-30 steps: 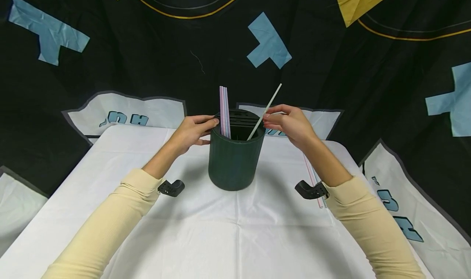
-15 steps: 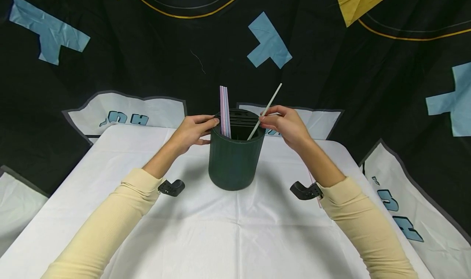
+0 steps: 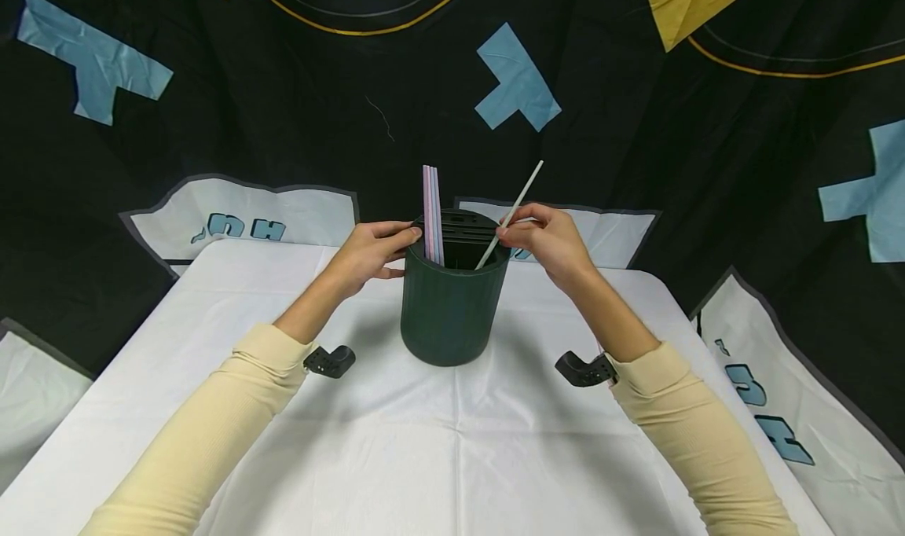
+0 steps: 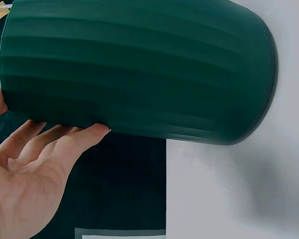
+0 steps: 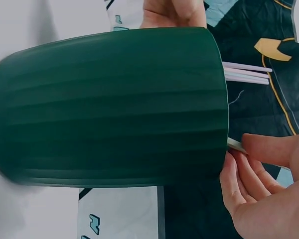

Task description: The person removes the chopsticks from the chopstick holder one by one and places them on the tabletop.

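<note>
Currently, your right hand (image 3: 546,239) pinches a thin, straight, whitish-green straw (image 3: 525,191) between thumb and fingers; it tilts, its lower end inside the mouth of a dark green, round, ribbed container (image 3: 450,316). Your left hand (image 3: 368,255) rests its parted fingers against the container's outer wall, thumb at the rim. Near that thumb, a bundle of slim pink and lilac straws (image 3: 433,214) stands inside. The container sits upright on a white cloth-covered table (image 3: 368,457).
</note>
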`<state>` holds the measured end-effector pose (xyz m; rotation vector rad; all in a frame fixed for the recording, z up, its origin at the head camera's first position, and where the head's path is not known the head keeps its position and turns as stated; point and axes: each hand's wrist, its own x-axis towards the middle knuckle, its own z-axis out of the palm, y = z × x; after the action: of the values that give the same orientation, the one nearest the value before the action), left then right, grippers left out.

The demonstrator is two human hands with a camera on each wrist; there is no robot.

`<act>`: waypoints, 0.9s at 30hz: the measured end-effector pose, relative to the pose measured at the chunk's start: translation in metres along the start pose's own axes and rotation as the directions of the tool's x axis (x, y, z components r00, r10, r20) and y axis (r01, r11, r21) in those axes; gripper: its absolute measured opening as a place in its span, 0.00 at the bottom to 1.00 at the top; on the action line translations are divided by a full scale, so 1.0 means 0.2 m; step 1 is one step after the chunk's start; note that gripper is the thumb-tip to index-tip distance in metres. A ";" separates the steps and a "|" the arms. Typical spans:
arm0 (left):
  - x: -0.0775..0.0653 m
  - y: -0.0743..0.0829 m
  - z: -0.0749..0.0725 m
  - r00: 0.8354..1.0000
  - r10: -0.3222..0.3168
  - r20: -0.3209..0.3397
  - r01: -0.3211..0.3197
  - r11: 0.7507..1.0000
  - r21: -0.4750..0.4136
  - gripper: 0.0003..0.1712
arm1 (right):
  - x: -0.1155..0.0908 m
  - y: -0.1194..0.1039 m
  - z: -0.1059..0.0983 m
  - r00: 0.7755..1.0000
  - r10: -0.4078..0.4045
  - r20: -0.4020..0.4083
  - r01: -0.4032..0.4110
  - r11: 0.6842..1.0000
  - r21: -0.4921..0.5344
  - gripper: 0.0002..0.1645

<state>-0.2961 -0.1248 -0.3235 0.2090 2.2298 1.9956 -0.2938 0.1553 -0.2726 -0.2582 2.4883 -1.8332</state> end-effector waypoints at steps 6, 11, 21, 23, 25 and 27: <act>0.00 0.00 0.00 1.000 -0.003 -0.001 0.003 1.000 0.005 0.29 | 0.00 0.00 0.00 0.999 -0.006 -0.041 0.008 0.999 0.053 0.11; 0.00 0.00 0.00 1.000 -0.010 0.002 0.010 1.000 0.003 0.29 | 0.00 -0.04 -0.02 0.996 -0.014 -0.088 0.022 0.996 0.091 0.10; 0.00 0.00 0.00 1.000 -0.005 -0.009 0.005 1.000 0.018 0.28 | -0.04 -0.14 -0.10 0.989 -0.030 -0.145 0.054 0.985 0.166 0.11; 0.00 0.00 0.00 1.000 -0.006 -0.009 0.006 1.000 0.018 0.28 | -0.05 -0.16 -0.12 0.987 -0.032 -0.158 0.060 0.984 0.170 0.11; -0.01 0.00 0.00 1.000 -0.006 -0.007 0.006 1.000 0.017 0.28 | -0.06 -0.18 -0.15 0.985 -0.034 -0.172 0.066 0.980 0.187 0.11; -0.01 0.00 0.00 1.000 -0.005 -0.006 0.005 1.000 0.018 0.28 | -0.07 -0.20 -0.17 0.983 -0.035 -0.183 0.073 0.977 0.202 0.12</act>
<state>-0.2943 -0.1250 -0.3228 0.1999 2.2505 1.9767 -0.2797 0.1777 -0.2263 -0.1610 2.3903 -2.2112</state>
